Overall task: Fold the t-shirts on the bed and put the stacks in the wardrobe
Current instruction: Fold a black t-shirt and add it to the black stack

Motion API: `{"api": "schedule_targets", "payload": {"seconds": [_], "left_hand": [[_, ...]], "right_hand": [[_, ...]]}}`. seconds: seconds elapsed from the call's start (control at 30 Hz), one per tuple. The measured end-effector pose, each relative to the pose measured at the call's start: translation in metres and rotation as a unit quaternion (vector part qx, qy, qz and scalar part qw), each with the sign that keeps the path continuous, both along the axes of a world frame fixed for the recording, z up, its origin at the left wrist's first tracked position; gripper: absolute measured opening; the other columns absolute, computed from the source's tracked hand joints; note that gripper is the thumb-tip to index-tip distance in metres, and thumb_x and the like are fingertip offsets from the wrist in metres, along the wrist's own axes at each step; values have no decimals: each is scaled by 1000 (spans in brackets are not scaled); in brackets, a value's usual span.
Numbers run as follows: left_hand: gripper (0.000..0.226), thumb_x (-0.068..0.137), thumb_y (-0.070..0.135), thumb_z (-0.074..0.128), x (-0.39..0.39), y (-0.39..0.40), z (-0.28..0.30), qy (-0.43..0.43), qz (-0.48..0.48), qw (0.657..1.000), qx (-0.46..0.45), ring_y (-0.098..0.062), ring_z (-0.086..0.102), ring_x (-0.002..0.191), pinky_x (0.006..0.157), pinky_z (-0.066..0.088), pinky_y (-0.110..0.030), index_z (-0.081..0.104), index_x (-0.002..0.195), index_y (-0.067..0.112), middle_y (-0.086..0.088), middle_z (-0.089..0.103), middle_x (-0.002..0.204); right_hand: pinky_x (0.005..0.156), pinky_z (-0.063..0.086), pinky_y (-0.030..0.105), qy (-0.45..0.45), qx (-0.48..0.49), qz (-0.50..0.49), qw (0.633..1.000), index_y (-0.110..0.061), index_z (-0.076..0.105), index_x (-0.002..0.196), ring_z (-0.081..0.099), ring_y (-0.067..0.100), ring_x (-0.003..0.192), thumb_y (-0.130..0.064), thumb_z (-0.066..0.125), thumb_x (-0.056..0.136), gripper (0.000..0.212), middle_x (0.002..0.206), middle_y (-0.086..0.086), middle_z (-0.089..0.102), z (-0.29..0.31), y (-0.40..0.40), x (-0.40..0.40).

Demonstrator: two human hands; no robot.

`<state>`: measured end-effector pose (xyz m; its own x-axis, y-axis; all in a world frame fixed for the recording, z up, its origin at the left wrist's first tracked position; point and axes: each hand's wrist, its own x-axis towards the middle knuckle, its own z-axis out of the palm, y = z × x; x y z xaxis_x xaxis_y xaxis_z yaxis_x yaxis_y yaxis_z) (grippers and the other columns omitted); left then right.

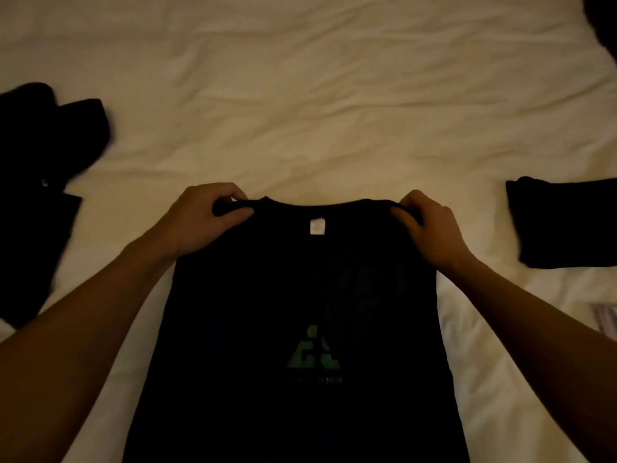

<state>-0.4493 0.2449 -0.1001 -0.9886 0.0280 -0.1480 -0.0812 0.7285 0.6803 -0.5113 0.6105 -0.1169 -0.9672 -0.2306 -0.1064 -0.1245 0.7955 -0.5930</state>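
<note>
Two hands are at work. The left hand (pixel 200 218) has its fingers (pixel 233 213) curled round one shoulder of a black t-shirt (pixel 267 312), and the right hand (pixel 430 225) pinches the other shoulder. That shirt lies lengthwise on the bed (pixel 317 95) between the two forearms, with one white neck label and one green print showing. One folded black shirt (pixel 564 222) sits well off to the right, and one loose dark heap (pixel 43 182) lies to the left.
</note>
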Motion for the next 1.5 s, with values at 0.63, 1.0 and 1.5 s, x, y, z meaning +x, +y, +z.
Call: {"api": "schedule_targets", "payload": {"seconds": [0.63, 1.0, 1.5], "left_hand": [[28, 95, 29, 44, 198, 25, -31, 127, -8, 988, -88, -23, 53, 93, 73, 43, -39, 65, 107, 15, 3, 55, 102], [27, 92, 23, 42, 258, 45, -55, 81, -44, 988, -122, -21, 55, 85, 68, 39, -29, 66, 96, 13, -1, 56, 94], [25, 89, 38, 66, 255, 48, -30, 46, 278, 959, -19, -16, 53, 96, 80, 44, -35, 60, 105, 20, 3, 56, 106]], "right_hand": [[63, 49, 36, 181, 38, 80, 979, -12, 71, 95, 59, 24, 76, -39, 43, 100, 39, 84, 4, 62, -18, 36, 172], [69, 41, 35, 156, 126, 143, 969, -16, 70, 97, 51, 23, 83, -34, 45, 98, 31, 92, 3, 54, -52, 64, 238], [75, 42, 34, 63, 46, -104, 992, -13, 63, 95, 52, 20, 90, -51, 56, 91, 40, 97, 2, 57, -14, 61, 236]]}}
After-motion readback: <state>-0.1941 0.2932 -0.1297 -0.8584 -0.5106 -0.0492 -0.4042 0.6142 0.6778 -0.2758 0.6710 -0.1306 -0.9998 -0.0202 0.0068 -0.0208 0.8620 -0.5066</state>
